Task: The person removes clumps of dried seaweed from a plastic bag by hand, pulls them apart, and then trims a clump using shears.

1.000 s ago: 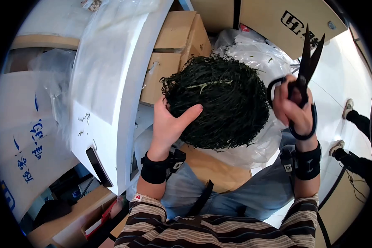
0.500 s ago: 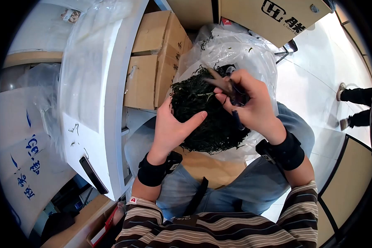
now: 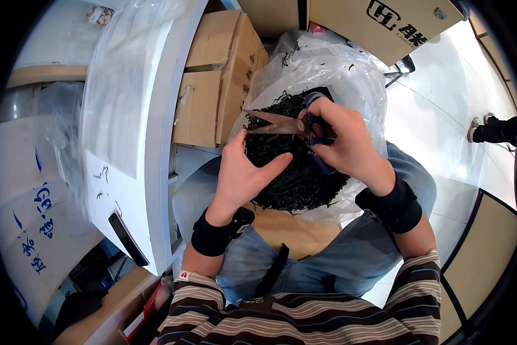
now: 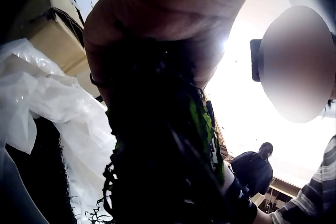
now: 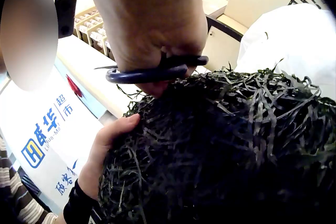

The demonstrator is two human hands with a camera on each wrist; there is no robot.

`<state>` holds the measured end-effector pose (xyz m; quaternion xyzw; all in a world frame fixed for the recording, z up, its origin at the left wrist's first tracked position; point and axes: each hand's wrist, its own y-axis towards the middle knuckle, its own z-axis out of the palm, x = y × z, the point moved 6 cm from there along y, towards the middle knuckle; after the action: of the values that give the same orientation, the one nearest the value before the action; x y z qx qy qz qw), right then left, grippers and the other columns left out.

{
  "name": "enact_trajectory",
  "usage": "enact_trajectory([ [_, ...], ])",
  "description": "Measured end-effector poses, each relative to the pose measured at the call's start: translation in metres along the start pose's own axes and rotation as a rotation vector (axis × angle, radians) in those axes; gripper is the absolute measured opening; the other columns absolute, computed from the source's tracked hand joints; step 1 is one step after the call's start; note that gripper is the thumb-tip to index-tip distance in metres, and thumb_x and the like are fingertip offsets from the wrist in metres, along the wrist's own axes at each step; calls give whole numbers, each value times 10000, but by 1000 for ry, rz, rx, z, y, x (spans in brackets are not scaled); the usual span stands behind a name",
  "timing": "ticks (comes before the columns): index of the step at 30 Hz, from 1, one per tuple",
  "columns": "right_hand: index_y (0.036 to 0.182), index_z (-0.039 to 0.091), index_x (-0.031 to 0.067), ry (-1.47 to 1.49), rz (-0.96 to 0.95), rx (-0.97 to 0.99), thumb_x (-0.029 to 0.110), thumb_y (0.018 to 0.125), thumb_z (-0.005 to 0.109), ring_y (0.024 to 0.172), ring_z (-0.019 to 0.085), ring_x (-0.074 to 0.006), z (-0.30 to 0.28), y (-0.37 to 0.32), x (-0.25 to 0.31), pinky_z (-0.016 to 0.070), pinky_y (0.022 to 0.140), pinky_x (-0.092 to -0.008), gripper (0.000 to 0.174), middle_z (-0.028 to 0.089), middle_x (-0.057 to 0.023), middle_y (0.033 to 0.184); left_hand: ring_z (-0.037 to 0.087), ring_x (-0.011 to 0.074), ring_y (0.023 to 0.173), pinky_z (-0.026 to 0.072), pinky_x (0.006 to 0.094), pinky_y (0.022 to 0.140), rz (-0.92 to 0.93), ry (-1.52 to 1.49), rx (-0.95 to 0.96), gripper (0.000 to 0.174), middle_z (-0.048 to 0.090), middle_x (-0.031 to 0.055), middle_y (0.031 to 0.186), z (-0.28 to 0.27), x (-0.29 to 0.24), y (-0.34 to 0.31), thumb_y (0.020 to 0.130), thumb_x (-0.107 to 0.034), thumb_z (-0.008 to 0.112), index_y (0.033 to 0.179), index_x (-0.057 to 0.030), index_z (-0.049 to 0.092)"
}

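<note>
A thick dark-green clump of shredded seaweed (image 3: 293, 187) is in front of the person, over the clear plastic bag. At its left side the left hand (image 3: 245, 175) grips it, with the thumb lying across the top; the other fingers are mostly hidden behind the strands. The right hand (image 3: 353, 138) holds scissors (image 3: 287, 126) by their dark blue handles above the clump. Their blades are spread and point left, the tips close to the left hand's fingers. In the right wrist view a handle loop (image 5: 147, 75) shows below the right hand, right over the seaweed strips (image 5: 262, 108).
The clear plastic bag (image 3: 362, 86) spreads behind and around the seaweed. Cardboard boxes (image 3: 204, 106) stand to its left, beside a white counter (image 3: 120, 172) bearing a flat black object (image 3: 127, 238). A tan panel (image 3: 379, 26) stands behind. Another person's leg (image 3: 500, 127) shows far right.
The right hand has brought the scissors from beside the clump, tips up, to over it, tips left. The blades have parted wider since half a second ago. The left hand keeps its grip.
</note>
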<state>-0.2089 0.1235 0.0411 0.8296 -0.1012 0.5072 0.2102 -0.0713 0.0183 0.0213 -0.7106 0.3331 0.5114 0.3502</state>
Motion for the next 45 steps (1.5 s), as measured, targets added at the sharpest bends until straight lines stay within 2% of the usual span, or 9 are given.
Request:
enact_trajectory([
  [10, 945, 498, 18, 53, 22, 113, -42, 700, 679, 677, 554, -273, 0, 3, -5, 470, 617, -326, 310, 555, -111, 794, 653, 155, 898, 500, 297, 832, -53, 4, 51, 441, 688, 113, 986, 1, 1, 0, 719, -108, 778, 1088, 39, 587],
  [13, 942, 492, 13, 77, 12, 127, -42, 711, 670, 681, 543, -266, -2, 2, -6, 467, 632, -323, 297, 548, -111, 782, 655, 156, 895, 500, 297, 836, -39, 3, 71, 448, 689, 112, 987, 2, 1, 1, 714, -109, 782, 1092, 35, 589],
  [16, 908, 464, 13, 116, 19, 143, -7, 771, 639, 618, 448, -157, -5, 1, -7, 402, 579, -278, 223, 510, -77, 737, 654, 164, 907, 497, 298, 846, -76, 4, 98, 468, 687, 114, 998, 3, 1, 1, 710, -112, 785, 1108, 32, 586],
  [24, 907, 491, 28, 304, 247, 206, 7, 820, 594, 812, 510, -95, -13, -3, -20, 436, 768, -241, 137, 545, -23, 898, 635, 162, 957, 482, 300, 886, -16, 0, 95, 514, 673, 116, 1046, 2, 1, 3, 711, -120, 785, 1151, 36, 570],
  [32, 905, 492, 33, 328, 246, 204, -8, 819, 611, 872, 524, -106, -9, -3, -18, 438, 807, -254, 153, 543, -44, 941, 610, 151, 984, 464, 302, 912, -67, -10, 108, 526, 656, 116, 1081, -1, 1, 3, 722, -111, 781, 1170, 45, 553],
  [35, 886, 486, 19, 343, 110, 141, 28, 827, 629, 718, 408, -75, -15, -1, -10, 371, 648, -224, 155, 484, -4, 778, 597, 146, 997, 453, 299, 922, -141, -77, 148, 519, 645, 104, 1096, -1, 2, 3, 734, -113, 778, 1174, 43, 549],
  [41, 897, 486, 20, 361, 49, 120, 9, 828, 617, 736, 444, -72, -18, -1, -8, 400, 665, -234, 149, 504, -9, 801, 598, 146, 992, 457, 299, 911, -118, -112, 159, 515, 645, 98, 1088, 3, 5, 2, 738, -125, 780, 1164, 49, 548],
  [43, 897, 488, 35, 405, 168, 165, -21, 818, 599, 857, 515, -123, -13, -4, -12, 425, 815, -256, 148, 544, -48, 924, 610, 157, 971, 466, 303, 896, -87, -56, 127, 511, 654, 113, 1066, 3, 8, 2, 727, -138, 787, 1141, 54, 555],
  [45, 895, 479, 33, 338, 173, 193, -22, 815, 602, 829, 501, -120, -12, -4, -13, 421, 794, -251, 157, 542, -43, 910, 617, 164, 957, 473, 305, 884, -86, -26, 121, 509, 658, 121, 1054, 4, 12, 3, 721, -149, 791, 1126, 55, 559],
])
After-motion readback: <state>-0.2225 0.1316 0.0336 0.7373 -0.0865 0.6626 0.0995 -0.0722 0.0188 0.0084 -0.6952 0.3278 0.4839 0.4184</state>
